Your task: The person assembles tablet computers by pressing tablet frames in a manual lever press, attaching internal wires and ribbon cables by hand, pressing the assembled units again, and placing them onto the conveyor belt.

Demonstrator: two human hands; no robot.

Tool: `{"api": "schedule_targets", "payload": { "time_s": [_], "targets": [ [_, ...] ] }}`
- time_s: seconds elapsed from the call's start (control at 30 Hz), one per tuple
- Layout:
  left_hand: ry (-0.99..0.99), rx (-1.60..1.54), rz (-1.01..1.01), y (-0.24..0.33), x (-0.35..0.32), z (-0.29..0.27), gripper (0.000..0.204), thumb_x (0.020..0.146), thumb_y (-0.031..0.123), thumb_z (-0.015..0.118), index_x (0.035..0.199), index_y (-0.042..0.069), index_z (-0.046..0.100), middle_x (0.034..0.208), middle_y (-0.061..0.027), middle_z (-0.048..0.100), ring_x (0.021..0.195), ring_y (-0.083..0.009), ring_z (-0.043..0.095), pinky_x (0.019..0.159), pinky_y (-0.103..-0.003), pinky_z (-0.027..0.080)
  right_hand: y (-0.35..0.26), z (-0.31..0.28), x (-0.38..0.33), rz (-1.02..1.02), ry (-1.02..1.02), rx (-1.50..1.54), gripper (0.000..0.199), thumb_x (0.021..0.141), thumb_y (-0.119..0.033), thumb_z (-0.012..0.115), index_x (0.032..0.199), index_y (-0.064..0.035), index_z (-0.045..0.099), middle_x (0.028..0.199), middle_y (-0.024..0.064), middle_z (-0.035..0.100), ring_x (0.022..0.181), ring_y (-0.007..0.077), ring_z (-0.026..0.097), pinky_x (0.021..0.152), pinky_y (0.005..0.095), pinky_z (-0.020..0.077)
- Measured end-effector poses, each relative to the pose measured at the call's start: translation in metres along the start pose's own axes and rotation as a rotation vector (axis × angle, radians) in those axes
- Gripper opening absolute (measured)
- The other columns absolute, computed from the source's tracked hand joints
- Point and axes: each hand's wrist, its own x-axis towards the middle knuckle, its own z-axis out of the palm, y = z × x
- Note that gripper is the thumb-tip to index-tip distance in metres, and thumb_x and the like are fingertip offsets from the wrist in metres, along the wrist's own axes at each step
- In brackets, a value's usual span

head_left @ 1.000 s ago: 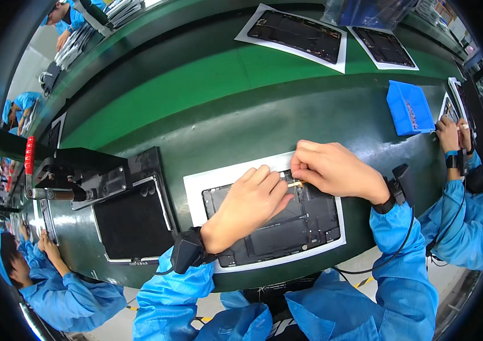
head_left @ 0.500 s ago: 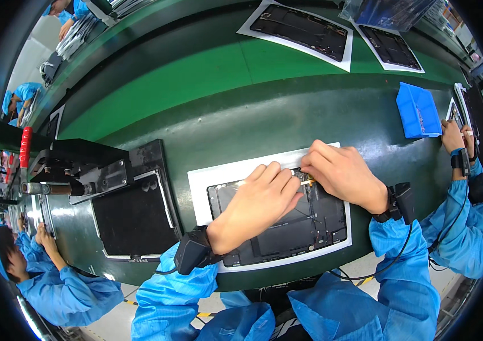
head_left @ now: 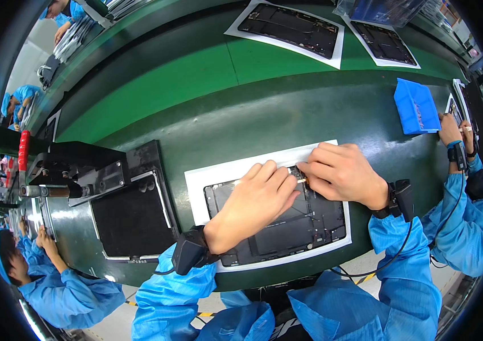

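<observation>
Left hand [head_left: 258,196] is laid flat, fingers together and stretched out, on the opened dark device [head_left: 278,219], pressing its upper left part down, while the right hand [head_left: 341,173] is closed in a pinch on a small gold-coloured piece [head_left: 303,180] at the far edge of the device, just beside the left fingertips. Compared with a second ago, both hands have been drawn slightly nearer and to the right in the view, and the left palm has been spread further over the inner parts; the pinch has been kept at the same spot, so the fine work on that small piece is judged to be in progress and not finished. Whether the piece is being seated or lifted cannot be told. The device is seen as a flat, dark, rectangular shell with its inside exposed, large black panels filling most of it and smaller parts along the far edge; it rests on a white sheet [head_left: 207,179] on the dark green surface [head_left: 241,119], directly in front of the person. At the left a black fixture [head_left: 130,219] with a red-handled clamp [head_left: 23,153] stands just beside the sheet. Farther off, two similar opened devices [head_left: 292,28] lie on white sheets, and a blue tray [head_left: 416,107] is placed at the right, near a co-worker's hands [head_left: 452,132]
</observation>
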Motion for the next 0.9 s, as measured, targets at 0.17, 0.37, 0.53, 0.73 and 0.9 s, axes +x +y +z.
{"api": "schedule_targets", "payload": {
  "time_s": [0.17, 0.37, 0.53, 0.73, 0.9],
  "targets": [
    [0.000, -0.009, -0.009, 0.000, 0.000, -0.001, 0.024, 0.081, 0.018, 0.079, 0.088, 0.006, 0.059, 0.089, -0.0075, 0.057, 0.086, -0.0267, 0.053, 0.076, -0.038, 0.047, 0.001, 0.003, -0.001, -0.085, 0.006, -0.080, 0.027, 0.074, -0.017, 0.074, 0.097, -0.0052, 0.068, 0.085, 0.0027, 0.057, 0.080, 0.0198, 0.062, 0.058, 0.0344, 0.0522],
    [0.005, 0.002, 0.002, 0.000, 0.001, 0.000, 0.023, 0.082, 0.017, 0.078, 0.089, 0.005, 0.060, 0.089, -0.0072, 0.057, 0.086, -0.0266, 0.053, 0.076, -0.038, 0.046, -0.002, 0.008, -0.002, -0.058, 0.021, -0.105, 0.029, 0.071, -0.019, 0.076, 0.096, -0.0063, 0.069, 0.085, 0.0022, 0.057, 0.079, 0.0198, 0.062, 0.058, 0.0348, 0.0525],
    [0.003, -0.019, 0.000, 0.000, 0.000, 0.000, 0.023, 0.082, 0.018, 0.078, 0.090, 0.005, 0.060, 0.090, -0.0078, 0.057, 0.086, -0.0269, 0.053, 0.076, -0.038, 0.046, 0.011, 0.010, -0.002, 0.017, 0.076, 0.101, 0.019, 0.075, -0.010, 0.075, 0.092, -0.0058, 0.070, 0.079, 0.0052, 0.057, 0.072, 0.0235, 0.061, 0.057, 0.0364, 0.0495],
    [-0.004, 0.005, 0.009, 0.000, 0.001, -0.002, 0.023, 0.083, 0.018, 0.078, 0.089, 0.005, 0.060, 0.090, -0.0081, 0.056, 0.087, -0.0272, 0.053, 0.076, -0.038, 0.046, 0.013, 0.008, -0.004, 0.118, 0.135, 0.288, 0.017, 0.077, -0.004, 0.073, 0.093, -0.0057, 0.072, 0.075, 0.0064, 0.057, 0.068, 0.0244, 0.060, 0.056, 0.0375, 0.0479],
    [0.014, 0.005, 0.007, 0.000, 0.001, -0.001, 0.023, 0.083, 0.018, 0.078, 0.089, 0.005, 0.060, 0.090, -0.0083, 0.056, 0.087, -0.0271, 0.053, 0.076, -0.038, 0.046, 0.002, 0.003, -0.005, -0.042, 0.060, -0.020, 0.027, 0.072, -0.008, 0.075, 0.098, -0.0086, 0.074, 0.081, 0.0011, 0.058, 0.075, 0.0196, 0.061, 0.059, 0.0345, 0.0497]
  ]
}}
